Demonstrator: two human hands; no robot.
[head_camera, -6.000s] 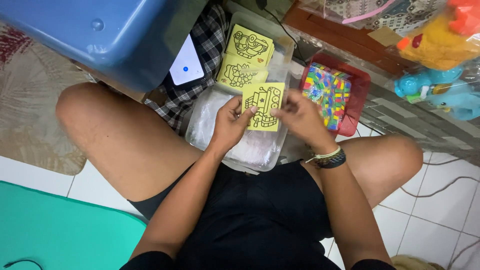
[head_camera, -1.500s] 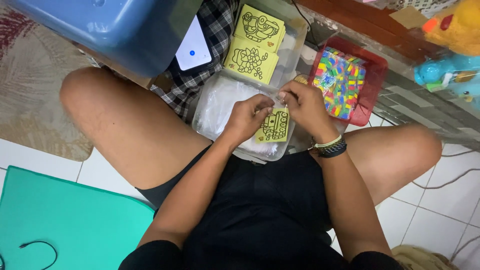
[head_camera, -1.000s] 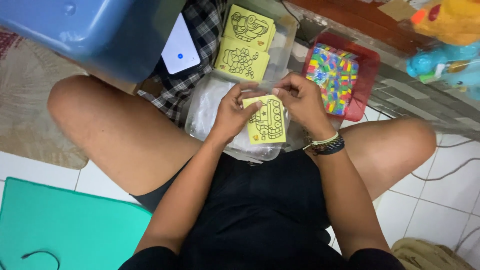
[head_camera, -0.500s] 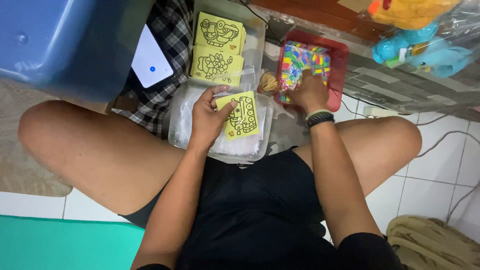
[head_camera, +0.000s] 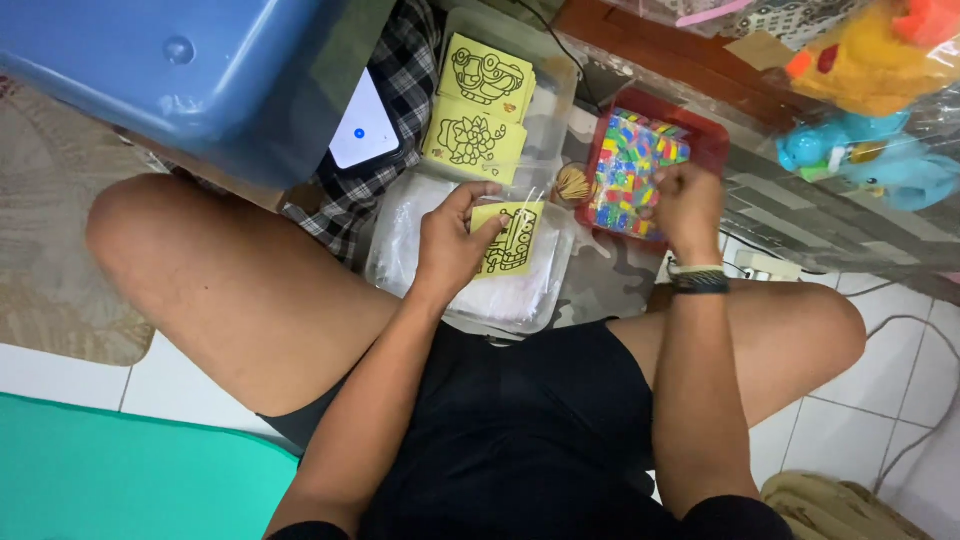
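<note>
Landmark was the clear plastic tray (head_camera: 400, 262) on the floor between the person's knees. Biggest item, a blue plastic tub (head_camera: 170, 70), sat up and left of the tray, with a phone (head_camera: 364, 132) on checkered cloth (head_camera: 400, 60) between them. Directly beyond the tray was a second clear container (head_camera: 556, 100) holding two yellow picture cards (head_camera: 478, 108) stacked one above the other. Right of the tray stood a red tray of multicoloured packets (head_camera: 632, 170), small round tan object (head_camera: 573, 183) just beside it. Left hand (head_camera: 450, 240) was over the clear tray, thumb and fingers pinched on a small yellow picture card in a clear sleeve (head_camera: 510, 240). Right hand (head_camera: 684, 200) rested on the red tray, fingers curled down into the packets; couldn't tell if it had hold of one.
</note>
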